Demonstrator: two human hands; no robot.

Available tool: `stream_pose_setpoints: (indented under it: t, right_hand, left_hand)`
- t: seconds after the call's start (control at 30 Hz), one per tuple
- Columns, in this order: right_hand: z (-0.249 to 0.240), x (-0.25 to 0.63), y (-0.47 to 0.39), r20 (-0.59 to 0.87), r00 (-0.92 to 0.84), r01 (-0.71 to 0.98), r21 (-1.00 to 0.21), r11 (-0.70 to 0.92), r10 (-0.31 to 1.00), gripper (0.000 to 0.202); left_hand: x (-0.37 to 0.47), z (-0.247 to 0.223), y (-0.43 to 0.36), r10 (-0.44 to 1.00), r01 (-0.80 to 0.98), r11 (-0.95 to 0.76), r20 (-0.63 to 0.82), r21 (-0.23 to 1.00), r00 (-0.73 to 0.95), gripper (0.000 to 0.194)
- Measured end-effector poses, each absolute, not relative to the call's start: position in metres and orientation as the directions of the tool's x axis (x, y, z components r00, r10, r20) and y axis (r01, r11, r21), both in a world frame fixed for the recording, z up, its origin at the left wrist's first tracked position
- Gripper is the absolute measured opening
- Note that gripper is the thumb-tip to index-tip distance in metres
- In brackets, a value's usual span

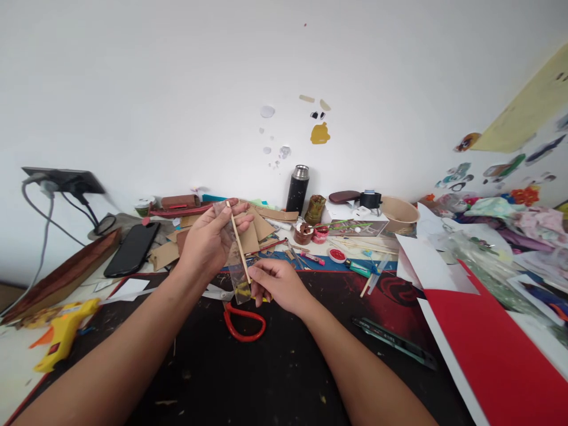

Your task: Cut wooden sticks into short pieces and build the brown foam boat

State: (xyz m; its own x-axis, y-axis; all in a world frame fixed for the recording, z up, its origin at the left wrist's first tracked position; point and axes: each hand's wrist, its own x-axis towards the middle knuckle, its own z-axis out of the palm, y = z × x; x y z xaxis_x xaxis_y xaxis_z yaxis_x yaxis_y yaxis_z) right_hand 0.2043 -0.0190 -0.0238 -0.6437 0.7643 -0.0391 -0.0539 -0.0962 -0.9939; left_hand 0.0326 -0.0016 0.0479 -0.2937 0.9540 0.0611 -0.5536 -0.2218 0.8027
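A thin pale wooden stick (239, 244) lies lengthwise along a clear plastic strip (237, 275), both raised above the dark mat. My left hand (210, 236) is palm up and pinches the upper end of the stick and strip between thumb and fingers. Lower down, my right hand (279, 284) closes its thumb and fingers on their bottom end. Just below the hands, red-handled scissors (245, 336) rest on the mat, their blades partly hidden under the strip.
On the left are a yellow glue gun (66, 334) and a black phone (132, 249). A green-black cutter (394, 342) and a red sheet (497, 349) lie at right. Behind stand a black flask (297, 192), paint jars (303, 234) and cardboard scraps (261, 228).
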Motion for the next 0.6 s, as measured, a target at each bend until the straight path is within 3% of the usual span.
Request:
stream_pose_setpoints:
  t: [0.6]
  right_hand:
    - [-0.0254, 0.2031, -0.018, -0.022, -0.617, -0.095, -0.99, -0.102, 0.786, 0.045]
  left_hand:
    - [0.0359, 0.0451, -0.0035, 0.976, -0.528, -0.16, 0.054, 0.834, -0.21, 0.007]
